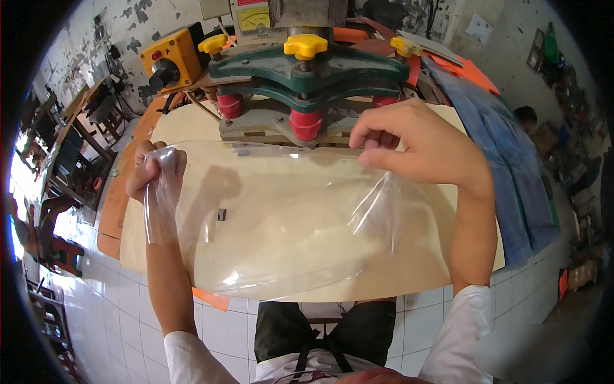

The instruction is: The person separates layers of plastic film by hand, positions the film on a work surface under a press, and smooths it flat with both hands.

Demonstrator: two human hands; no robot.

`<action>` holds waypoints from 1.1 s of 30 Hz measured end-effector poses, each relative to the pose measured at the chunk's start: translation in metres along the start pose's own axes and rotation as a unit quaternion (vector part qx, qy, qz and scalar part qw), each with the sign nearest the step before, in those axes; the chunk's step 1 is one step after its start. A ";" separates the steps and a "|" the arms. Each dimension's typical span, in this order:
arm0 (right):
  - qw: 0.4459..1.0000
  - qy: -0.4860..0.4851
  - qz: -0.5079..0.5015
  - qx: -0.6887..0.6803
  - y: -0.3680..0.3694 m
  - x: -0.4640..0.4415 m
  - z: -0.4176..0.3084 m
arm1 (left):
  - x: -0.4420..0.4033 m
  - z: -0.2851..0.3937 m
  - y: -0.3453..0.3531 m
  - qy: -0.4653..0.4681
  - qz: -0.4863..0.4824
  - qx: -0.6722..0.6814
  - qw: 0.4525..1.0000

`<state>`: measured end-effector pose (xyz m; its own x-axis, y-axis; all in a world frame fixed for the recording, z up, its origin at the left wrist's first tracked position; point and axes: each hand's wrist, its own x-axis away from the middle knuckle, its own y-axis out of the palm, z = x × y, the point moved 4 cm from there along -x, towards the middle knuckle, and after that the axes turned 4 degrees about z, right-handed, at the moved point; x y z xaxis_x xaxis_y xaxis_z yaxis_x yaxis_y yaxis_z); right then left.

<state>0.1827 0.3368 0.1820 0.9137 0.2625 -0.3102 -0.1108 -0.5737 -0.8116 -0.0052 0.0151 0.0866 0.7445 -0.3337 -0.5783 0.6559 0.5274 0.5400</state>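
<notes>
Meter [255,20]: dial marks too small to read
Red label [248,2] above it: lettering cut off, illegible
Shirt print [313,376]: too small to read

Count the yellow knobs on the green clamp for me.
3: one yellow knob at the left end of the green clamp, one in the middle, one at the right end.

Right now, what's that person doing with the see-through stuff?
The person's left hand grips one end of a clear plastic sheet, spread over a pale board beside a green metal frame. The right hand is curled near the other end, but I can't tell whether it's holding on.
</notes>
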 end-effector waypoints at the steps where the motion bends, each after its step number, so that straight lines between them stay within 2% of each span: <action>1: 1.000 0.007 -0.011 0.002 0.004 -0.002 0.001 | 0.000 0.000 0.002 -0.007 -0.019 -0.002 1.000; 6: 0.998 0.014 -0.034 0.054 0.018 -0.006 0.005 | 0.001 -0.001 0.010 -0.024 -0.036 -0.001 0.999; 8: 0.997 -0.047 0.021 0.062 0.020 -0.007 0.005 | 0.001 -0.001 0.006 -0.031 -0.041 0.008 0.999; 15: 0.995 -0.043 0.043 0.081 0.020 -0.008 0.000 | 0.000 -0.003 0.010 -0.024 -0.089 0.001 0.996; 18: 0.995 -0.054 0.040 0.079 0.022 -0.009 -0.004 | 0.001 -0.004 0.011 -0.012 -0.106 0.043 0.993; 21: 0.998 -0.061 0.014 0.004 0.031 -0.010 -0.015 | 0.001 -0.006 0.017 -0.033 -0.139 0.092 0.986; 23: 0.994 -0.108 0.017 -0.032 0.038 -0.009 -0.024 | 0.002 -0.005 0.026 -0.043 -0.197 0.095 0.975; 26: 0.989 -0.125 0.076 0.024 0.050 -0.006 -0.029 | 0.000 -0.006 0.022 -0.052 -0.238 0.100 0.965; 30: 0.992 -0.092 0.046 0.077 0.052 -0.009 -0.028 | 0.003 -0.005 0.020 -0.042 -0.226 0.111 0.967; 32: 0.997 -0.052 0.003 0.052 0.052 -0.013 -0.018 | 0.006 -0.003 0.015 -0.033 -0.130 0.103 0.986; 33: 0.997 -0.052 0.003 0.052 0.048 -0.013 -0.018 | 0.005 -0.003 0.013 -0.033 -0.130 0.103 0.986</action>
<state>0.1723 0.2917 0.1557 0.8677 0.3421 -0.3608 -0.1607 -0.4937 -0.8546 0.0068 0.0228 0.0894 0.5507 -0.4892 -0.6763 0.8315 0.2501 0.4961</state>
